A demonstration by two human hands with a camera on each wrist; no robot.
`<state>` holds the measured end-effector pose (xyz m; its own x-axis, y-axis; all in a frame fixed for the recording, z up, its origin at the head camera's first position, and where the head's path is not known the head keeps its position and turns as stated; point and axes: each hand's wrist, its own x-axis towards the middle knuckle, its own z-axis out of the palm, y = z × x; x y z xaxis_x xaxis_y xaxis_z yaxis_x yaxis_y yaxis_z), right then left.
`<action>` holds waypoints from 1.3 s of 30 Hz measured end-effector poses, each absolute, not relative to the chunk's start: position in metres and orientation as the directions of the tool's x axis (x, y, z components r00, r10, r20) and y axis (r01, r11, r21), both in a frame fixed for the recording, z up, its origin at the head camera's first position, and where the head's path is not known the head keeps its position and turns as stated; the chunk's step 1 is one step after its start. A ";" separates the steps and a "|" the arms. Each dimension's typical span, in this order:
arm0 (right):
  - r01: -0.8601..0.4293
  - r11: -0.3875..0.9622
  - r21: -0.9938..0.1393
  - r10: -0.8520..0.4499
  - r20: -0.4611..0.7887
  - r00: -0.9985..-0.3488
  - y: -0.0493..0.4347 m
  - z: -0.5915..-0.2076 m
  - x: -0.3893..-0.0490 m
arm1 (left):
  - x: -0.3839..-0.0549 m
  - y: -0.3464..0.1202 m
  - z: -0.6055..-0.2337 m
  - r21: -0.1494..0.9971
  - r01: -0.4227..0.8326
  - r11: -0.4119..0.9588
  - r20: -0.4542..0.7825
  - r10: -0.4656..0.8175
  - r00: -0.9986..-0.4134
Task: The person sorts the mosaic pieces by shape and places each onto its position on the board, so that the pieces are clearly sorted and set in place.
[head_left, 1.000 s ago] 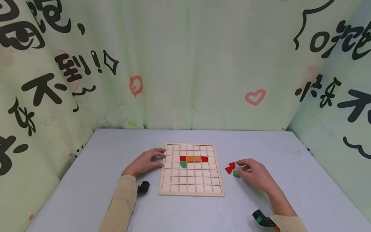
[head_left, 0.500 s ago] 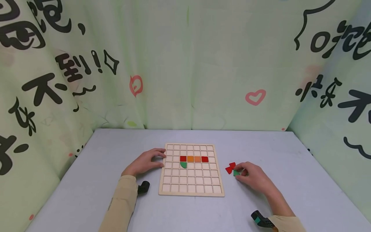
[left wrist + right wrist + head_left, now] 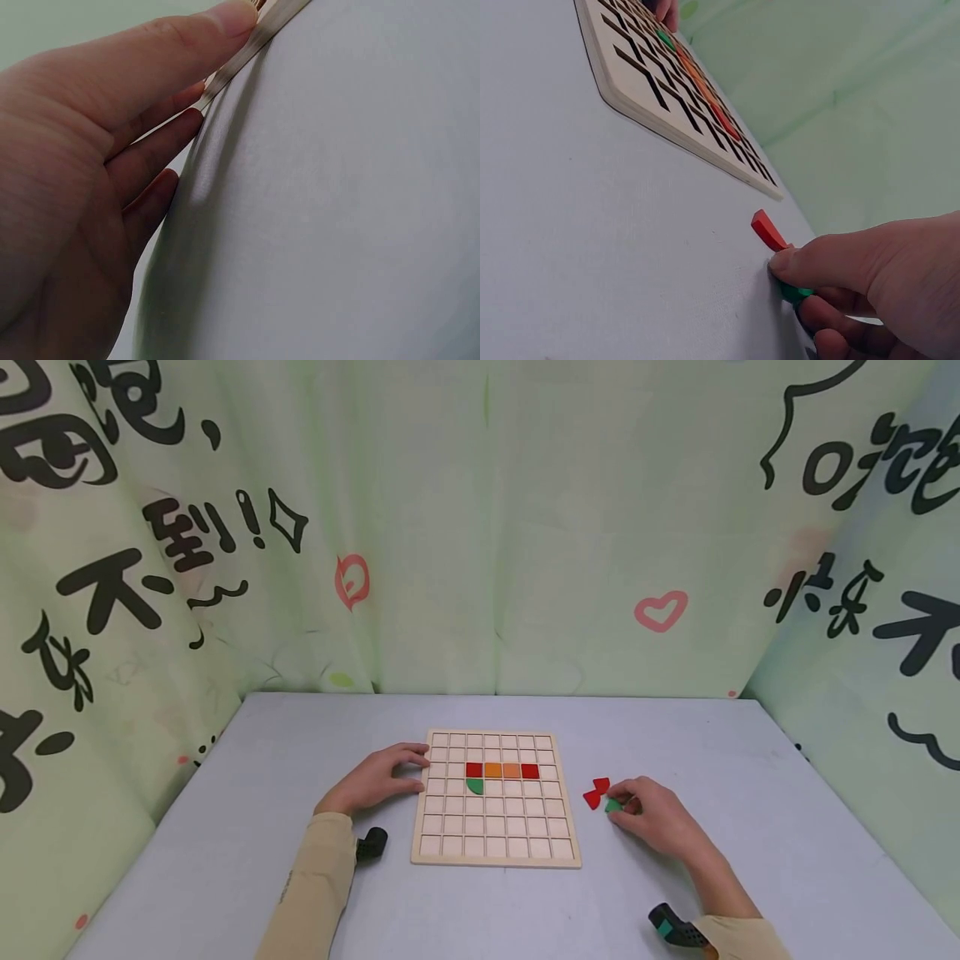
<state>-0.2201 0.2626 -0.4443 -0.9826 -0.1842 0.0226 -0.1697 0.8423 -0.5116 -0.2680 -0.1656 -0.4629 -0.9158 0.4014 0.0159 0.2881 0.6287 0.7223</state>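
A square wooden grid board (image 3: 495, 862) lies on the table. My left hand (image 3: 377, 780) rests at its left edge, with fingertips and thumb touching the rim and the fingers fairly straight. Right of the board, my right hand (image 3: 657, 814) pinches a small green piece (image 3: 612, 806) between thumb and fingers; they hide part of its shape. Just beyond, two red pieces (image 3: 592, 799) lie close together on the tabletop. One row of the board holds a red square (image 3: 474, 770), two orange squares (image 3: 502, 771) and another red square (image 3: 529, 772). Below the left red one sits a green rounded piece (image 3: 475, 786).
The white table (image 3: 315, 718) reaches back to a pale green curtain (image 3: 495, 543) with black lettering, which also hangs at both sides. A black wrist device (image 3: 371, 845) is strapped by the left sleeve, another (image 3: 678, 928) by the right.
My right hand has closed its thumb and fingers on the green piece, which has turned a little. The left hand and the board have stayed in place.
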 end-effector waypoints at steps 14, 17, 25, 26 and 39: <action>-0.155 0.839 -0.521 -0.189 -0.013 -0.982 0.261 -0.441 -0.219 | -0.268 -0.165 -0.461 0.719 0.282 0.635 0.010 0.396 -0.918; -0.166 0.838 -0.520 -0.197 -0.004 -0.980 0.260 -0.442 -0.219 | -0.268 -0.165 -0.462 0.720 0.280 0.635 0.008 0.395 -0.919; -0.190 0.829 -0.526 -0.196 0.044 -0.980 0.260 -0.444 -0.221 | -0.268 -0.165 -0.463 0.729 0.276 0.627 0.009 0.394 -0.919; -0.192 0.827 -0.528 -0.196 0.050 -0.979 0.259 -0.444 -0.221 | -0.268 -0.165 -0.463 0.730 0.276 0.626 0.010 0.394 -0.919; -0.262 0.817 -0.514 -0.226 0.133 -0.965 0.261 -0.444 -0.221 | -0.267 -0.165 -0.461 0.731 0.273 0.625 0.007 0.394 -0.919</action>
<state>-0.2212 0.2606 -0.4436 -0.9652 -0.2255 0.1326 -0.2615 0.8168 -0.5142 -0.2669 -0.1646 -0.4606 -0.9192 0.3937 0.0065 0.2728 0.6249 0.7314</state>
